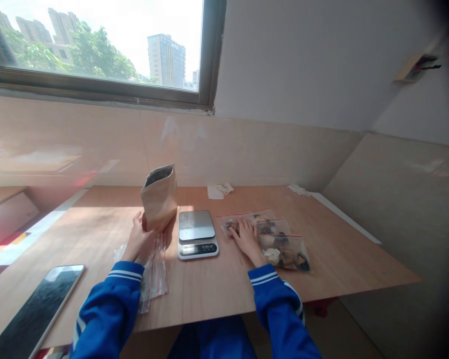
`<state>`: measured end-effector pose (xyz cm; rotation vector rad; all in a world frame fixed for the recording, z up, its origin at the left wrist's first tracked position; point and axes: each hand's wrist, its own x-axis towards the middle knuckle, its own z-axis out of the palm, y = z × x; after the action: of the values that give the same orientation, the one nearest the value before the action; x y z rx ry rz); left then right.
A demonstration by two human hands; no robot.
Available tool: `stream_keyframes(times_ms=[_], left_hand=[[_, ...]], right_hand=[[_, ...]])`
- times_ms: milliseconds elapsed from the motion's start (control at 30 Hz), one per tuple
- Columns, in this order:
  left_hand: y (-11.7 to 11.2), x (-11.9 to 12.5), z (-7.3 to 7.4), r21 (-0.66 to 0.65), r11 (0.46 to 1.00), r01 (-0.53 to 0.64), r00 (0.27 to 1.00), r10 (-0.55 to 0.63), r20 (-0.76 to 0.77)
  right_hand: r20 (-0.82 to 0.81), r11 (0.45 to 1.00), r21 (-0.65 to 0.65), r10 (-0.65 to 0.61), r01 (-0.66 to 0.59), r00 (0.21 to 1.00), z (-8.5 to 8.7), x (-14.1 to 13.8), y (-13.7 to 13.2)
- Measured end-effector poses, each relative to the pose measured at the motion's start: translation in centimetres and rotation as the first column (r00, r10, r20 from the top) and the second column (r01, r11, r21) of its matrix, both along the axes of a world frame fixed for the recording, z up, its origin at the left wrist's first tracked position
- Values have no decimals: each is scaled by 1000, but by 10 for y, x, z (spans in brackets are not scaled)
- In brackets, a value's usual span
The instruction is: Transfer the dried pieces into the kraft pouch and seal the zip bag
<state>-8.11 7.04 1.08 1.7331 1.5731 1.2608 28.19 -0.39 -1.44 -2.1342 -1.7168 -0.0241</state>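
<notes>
My left hand [138,238] holds the lower left side of an open-topped kraft paper bag [160,202], which stands upright on the table; part of the fingers is hidden. Beneath that wrist lie several empty clear zip bags [155,274] with red seal lines. My right hand [248,240] rests with its fingers spread on a clear zip bag [228,225] of dark contents. Beside it, more filled zip bags [288,257] overlap, with brown, pale and black pieces inside. Between my hands sits a digital kitchen scale [197,229] with a bare metal plate.
A large phone or tablet [37,309] lies at the table's left front. Crumpled white tissues [220,190] and another white scrap [298,190] are along the back edge. The wooden table [194,304] meets a tiled wall below a window [105,50].
</notes>
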Motion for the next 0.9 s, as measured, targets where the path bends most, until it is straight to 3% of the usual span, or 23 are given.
stream_keyframes(times_ms=[67, 167, 200, 300, 367, 433, 600, 667, 767, 833, 900], left_hand=[[3, 0, -5, -29, 999, 17, 994, -20, -112], [4, -3, -11, -19, 999, -32, 968, 26, -251], [4, -4, -14, -4, 1000, -26, 964, 24, -264], [3, -6, -20, 47, 998, 38, 965, -24, -262], [2, -6, -21, 82, 994, 67, 967, -44, -251], [0, -6, -22, 103, 991, 81, 970, -54, -237], [-4, -2, -18, 97, 989, 108, 979, -89, -184], [-5, 0, -16, 68, 994, 82, 983, -69, -170], [-6, 2, -15, 52, 998, 39, 989, -30, -147], [-6, 2, -15, 74, 997, 37, 992, -28, -126], [-6, 2, -16, 90, 995, 48, 993, -38, -115]], right_hand=[[9, 998, -6, 62, -62, 998, 8, 0, 1], [-28, 974, 171, 154, -147, 988, 39, -16, -5], [-64, 943, 264, 227, -203, 972, 52, -27, -8], [-145, 778, 505, 504, -374, 852, 86, -72, -21], [-117, 681, 529, 649, -506, 751, 98, -101, -28], [-100, 653, 540, 676, -531, 730, 101, -122, -33], [-29, 740, 509, 525, -440, 850, 109, -132, -49], [9, 769, 416, 531, -486, 847, 119, -132, -55], [36, 805, 177, 569, -566, 821, 131, -135, -53], [1, 811, 56, 583, -582, 812, 132, -137, -44], [-105, 802, 40, 597, -597, 795, 127, -141, -30]])
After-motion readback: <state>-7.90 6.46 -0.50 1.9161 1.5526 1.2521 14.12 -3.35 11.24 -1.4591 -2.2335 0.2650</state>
